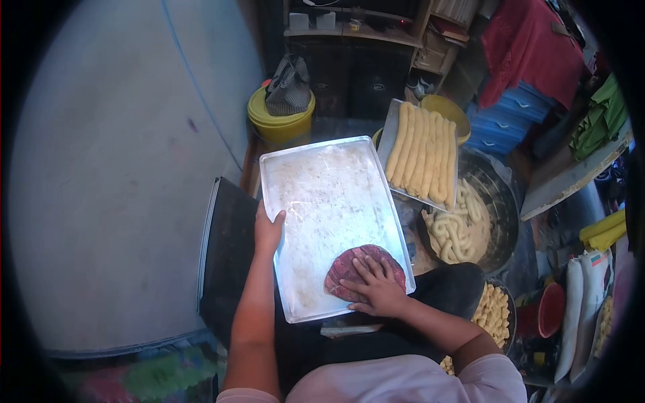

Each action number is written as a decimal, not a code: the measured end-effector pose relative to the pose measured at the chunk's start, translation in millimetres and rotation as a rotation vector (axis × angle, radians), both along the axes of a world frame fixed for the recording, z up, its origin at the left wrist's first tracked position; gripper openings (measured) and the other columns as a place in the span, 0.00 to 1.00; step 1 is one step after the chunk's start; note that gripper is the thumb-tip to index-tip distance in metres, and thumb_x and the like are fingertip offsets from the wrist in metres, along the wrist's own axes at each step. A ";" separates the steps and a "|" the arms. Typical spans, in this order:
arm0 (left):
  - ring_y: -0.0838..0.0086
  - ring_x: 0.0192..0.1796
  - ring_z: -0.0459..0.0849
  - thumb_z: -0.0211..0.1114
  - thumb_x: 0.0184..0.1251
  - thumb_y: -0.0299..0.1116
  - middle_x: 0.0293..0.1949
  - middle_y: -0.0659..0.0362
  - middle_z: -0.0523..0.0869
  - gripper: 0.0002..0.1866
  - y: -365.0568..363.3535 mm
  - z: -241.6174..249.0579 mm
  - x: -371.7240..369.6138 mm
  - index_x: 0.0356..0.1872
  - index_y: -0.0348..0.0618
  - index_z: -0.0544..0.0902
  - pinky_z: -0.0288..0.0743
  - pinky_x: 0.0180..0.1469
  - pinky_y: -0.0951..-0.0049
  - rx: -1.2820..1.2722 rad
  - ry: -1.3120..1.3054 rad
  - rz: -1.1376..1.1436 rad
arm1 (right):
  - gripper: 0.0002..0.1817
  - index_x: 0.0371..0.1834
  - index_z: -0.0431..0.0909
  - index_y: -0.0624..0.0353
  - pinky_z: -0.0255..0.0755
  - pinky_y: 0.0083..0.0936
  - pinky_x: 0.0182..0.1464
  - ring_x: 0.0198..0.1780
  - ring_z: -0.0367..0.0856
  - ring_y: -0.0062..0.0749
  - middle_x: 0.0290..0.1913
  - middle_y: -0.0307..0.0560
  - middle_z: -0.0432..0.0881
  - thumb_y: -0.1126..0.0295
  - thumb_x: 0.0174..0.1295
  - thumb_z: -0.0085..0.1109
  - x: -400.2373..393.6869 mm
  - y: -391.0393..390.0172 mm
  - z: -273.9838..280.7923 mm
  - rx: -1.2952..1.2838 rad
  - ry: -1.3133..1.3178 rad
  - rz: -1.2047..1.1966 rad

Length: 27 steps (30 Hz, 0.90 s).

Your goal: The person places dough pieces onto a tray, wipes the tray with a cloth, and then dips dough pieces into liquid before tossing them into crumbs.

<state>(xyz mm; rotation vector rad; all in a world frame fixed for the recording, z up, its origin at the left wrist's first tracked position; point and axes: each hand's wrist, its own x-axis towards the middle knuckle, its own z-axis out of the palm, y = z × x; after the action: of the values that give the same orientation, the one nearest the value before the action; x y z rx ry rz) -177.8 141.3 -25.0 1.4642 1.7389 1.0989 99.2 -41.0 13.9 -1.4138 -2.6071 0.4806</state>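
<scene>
In the head view, the left hand [269, 232] grips the left edge of a metal tray [322, 201], its fingers clamped on the rim, thumb on top. The right hand [377, 289] presses a reddish cloth [346, 269] flat onto the tray's near right corner, fingers spread apart. Just beyond the tray's right side, a second tray [396, 111] carries long dough strips [424, 151]; beside it, a round basin [500, 232] contains coiled dough [453, 235].
</scene>
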 end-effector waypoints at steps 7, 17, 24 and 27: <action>0.48 0.68 0.68 0.68 0.61 0.38 0.65 0.35 0.68 0.40 0.8 -10.5 -12.3 0.69 0.30 0.59 0.51 0.73 0.51 0.007 -0.006 -0.116 | 0.28 0.64 0.73 0.36 0.48 0.59 0.67 0.74 0.53 0.54 0.73 0.53 0.59 0.49 0.58 0.60 -5.4 34.2 5.0 0.100 -0.053 -0.058; 0.47 0.74 0.58 0.66 0.62 0.46 0.68 0.34 0.64 0.43 3.5 -10.9 -14.8 0.71 0.30 0.56 0.39 0.75 0.47 -0.045 0.128 -0.156 | 0.20 0.57 0.79 0.49 0.58 0.45 0.63 0.61 0.67 0.50 0.65 0.49 0.71 0.60 0.62 0.56 -24.8 252.5 -9.6 0.493 0.129 -0.471; 0.49 0.73 0.59 0.63 0.65 0.41 0.69 0.38 0.64 0.37 3.4 -29.8 -11.2 0.71 0.36 0.60 0.42 0.74 0.48 -0.018 -0.122 -0.070 | 0.18 0.54 0.80 0.50 0.60 0.43 0.63 0.59 0.70 0.48 0.64 0.47 0.72 0.60 0.63 0.55 -59.0 282.9 -0.2 0.343 0.161 -0.199; 0.51 0.74 0.59 0.60 0.67 0.40 0.71 0.42 0.62 0.32 6.2 -34.0 -11.8 0.70 0.39 0.63 0.45 0.73 0.49 0.032 -0.129 -0.013 | 0.17 0.54 0.81 0.47 0.65 0.40 0.58 0.54 0.72 0.46 0.59 0.45 0.75 0.64 0.61 0.55 -73.2 218.7 0.3 0.315 0.220 0.038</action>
<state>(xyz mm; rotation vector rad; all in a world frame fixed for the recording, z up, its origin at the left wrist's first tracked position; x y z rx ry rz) -189.6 147.6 -59.0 1.3900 1.6274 1.1926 25.9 177.7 14.2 -1.1441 -2.4073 0.2031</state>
